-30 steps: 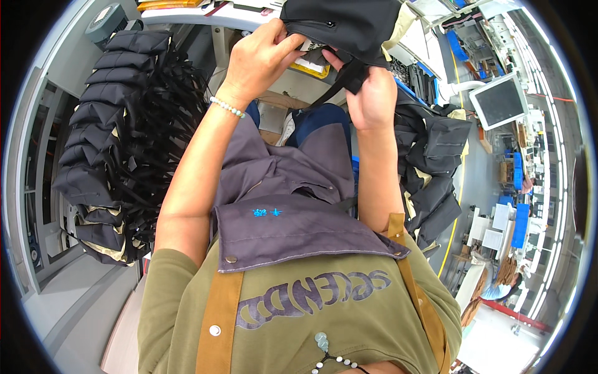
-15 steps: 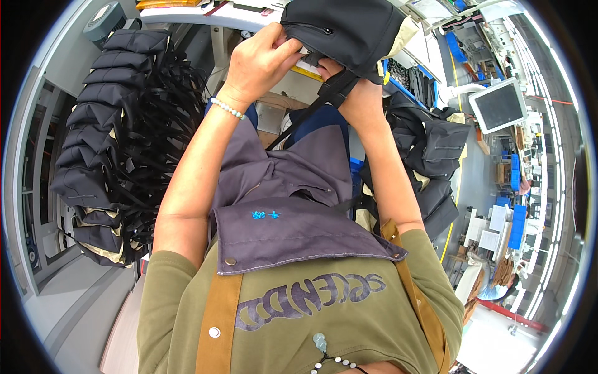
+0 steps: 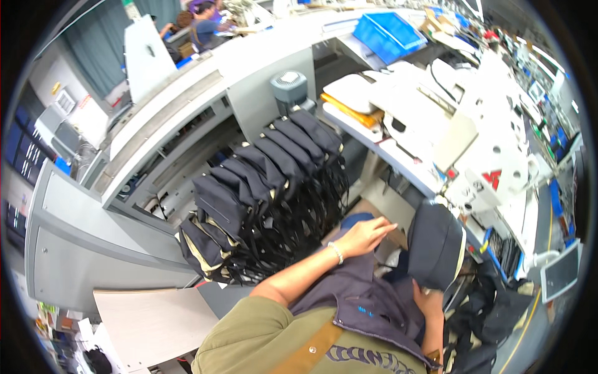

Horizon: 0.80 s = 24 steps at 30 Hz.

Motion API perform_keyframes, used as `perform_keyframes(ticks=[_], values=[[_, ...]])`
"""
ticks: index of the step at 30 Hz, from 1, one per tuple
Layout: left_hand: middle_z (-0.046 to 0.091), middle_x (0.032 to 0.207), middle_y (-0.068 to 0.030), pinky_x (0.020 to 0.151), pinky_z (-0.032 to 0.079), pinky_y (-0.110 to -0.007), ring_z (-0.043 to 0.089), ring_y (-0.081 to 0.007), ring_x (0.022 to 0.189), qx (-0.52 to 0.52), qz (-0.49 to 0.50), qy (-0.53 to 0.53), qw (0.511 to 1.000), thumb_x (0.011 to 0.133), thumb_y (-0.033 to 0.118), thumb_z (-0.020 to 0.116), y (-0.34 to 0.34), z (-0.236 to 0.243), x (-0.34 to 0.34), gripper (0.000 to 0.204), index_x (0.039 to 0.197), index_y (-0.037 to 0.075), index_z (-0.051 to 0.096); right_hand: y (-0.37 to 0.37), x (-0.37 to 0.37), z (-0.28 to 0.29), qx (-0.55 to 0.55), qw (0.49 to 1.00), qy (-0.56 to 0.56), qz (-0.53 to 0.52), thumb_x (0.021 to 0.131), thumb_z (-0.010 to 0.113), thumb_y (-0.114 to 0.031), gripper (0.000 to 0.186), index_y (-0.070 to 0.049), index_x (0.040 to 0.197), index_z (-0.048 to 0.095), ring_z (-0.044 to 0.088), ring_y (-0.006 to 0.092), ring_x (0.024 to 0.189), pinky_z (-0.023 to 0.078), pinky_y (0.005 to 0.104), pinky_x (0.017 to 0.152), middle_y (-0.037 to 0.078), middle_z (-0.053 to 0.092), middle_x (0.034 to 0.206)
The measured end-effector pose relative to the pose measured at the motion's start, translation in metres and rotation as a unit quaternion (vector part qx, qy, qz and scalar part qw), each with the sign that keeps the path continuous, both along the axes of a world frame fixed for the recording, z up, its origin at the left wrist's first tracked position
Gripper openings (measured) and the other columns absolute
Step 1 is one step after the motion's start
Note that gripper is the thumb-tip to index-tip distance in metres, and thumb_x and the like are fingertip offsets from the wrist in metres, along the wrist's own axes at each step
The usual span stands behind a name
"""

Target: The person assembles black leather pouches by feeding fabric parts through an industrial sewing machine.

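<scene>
My left hand (image 3: 367, 235) reaches across above my lap with its fingers extended, empty, a short gap left of a black bag (image 3: 434, 243) with a cream edge. My right hand (image 3: 425, 296) grips that bag at its lower end, holding it up; some of those fingers are hidden behind it. A long row of similar black bags (image 3: 249, 177), straps dangling, hangs left of and beyond my left hand. More dark bags (image 3: 498, 311) are piled at the lower right, beside my right forearm.
A white machine (image 3: 479, 156) and table edge (image 3: 398, 159) stand ahead. Around them are a blue bin (image 3: 386, 34), a grey motor unit (image 3: 288, 90), a monitor (image 3: 559, 274) and a grey cabinet (image 3: 93, 243). A wooden board (image 3: 149, 318) lies lower left. A co-worker (image 3: 205, 28) is far back.
The view has swung left and up, showing more machines and the room. My left hand has left the bag's opening, and the bag, held in my right hand, is turned more upright.
</scene>
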<state>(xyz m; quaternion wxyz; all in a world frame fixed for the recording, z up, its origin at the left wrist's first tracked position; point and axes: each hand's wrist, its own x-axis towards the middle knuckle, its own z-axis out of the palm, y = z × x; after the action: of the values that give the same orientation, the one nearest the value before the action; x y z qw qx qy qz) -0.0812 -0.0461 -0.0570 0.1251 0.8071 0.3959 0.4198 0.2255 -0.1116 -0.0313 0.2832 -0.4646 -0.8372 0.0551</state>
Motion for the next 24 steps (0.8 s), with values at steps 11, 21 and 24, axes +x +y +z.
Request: perform_keyframes(ticks=[11, 21, 24], values=[[0.067, 0.117, -0.0144, 0.097, 0.048, -0.04, 0.062, -0.0322, 0.112, 0.031, 0.006, -0.236, 0.971, 0.094, 0.009, 0.061, 0.021, 0.113, 0.055, 0.023, 0.115, 0.0, 0.067, 0.069, -0.026, 0.074, -0.032, 0.931, 0.357, -0.073, 0.102, 0.054, -0.031, 0.049, 0.0, 0.14, 0.051, 0.041, 0.0278, 0.138, 0.032, 0.0414, 0.113, 0.015, 0.045, 0.147], [0.062, 0.126, -0.0111, 0.1, 0.042, -0.045, 0.054, -0.0324, 0.124, 0.053, -0.042, -0.101, 0.993, 0.09, 0.009, 0.065, -0.002, 0.09, 0.079, 0.031, 0.12, 0.004, 0.062, 0.042, -0.066, 0.039, 0.072, 0.986, 0.144, -0.045, 0.095, 0.062, -0.035, 0.069, 0.001, 0.149, 0.038, 0.029, 0.0476, 0.144, 0.025, 0.0557, 0.116, 0.029, 0.031, 0.155], [0.061, 0.128, -0.0105, 0.101, 0.042, -0.046, 0.052, -0.0333, 0.126, 0.096, -0.026, -0.061, 0.993, 0.088, 0.008, 0.066, -0.005, 0.082, 0.077, 0.033, 0.121, 0.004, 0.062, 0.043, -0.066, 0.031, 0.086, 0.982, 0.158, -0.053, 0.094, 0.063, -0.034, 0.069, 0.001, 0.148, 0.038, 0.029, 0.0491, 0.143, 0.026, 0.0571, 0.115, 0.03, 0.031, 0.155]])
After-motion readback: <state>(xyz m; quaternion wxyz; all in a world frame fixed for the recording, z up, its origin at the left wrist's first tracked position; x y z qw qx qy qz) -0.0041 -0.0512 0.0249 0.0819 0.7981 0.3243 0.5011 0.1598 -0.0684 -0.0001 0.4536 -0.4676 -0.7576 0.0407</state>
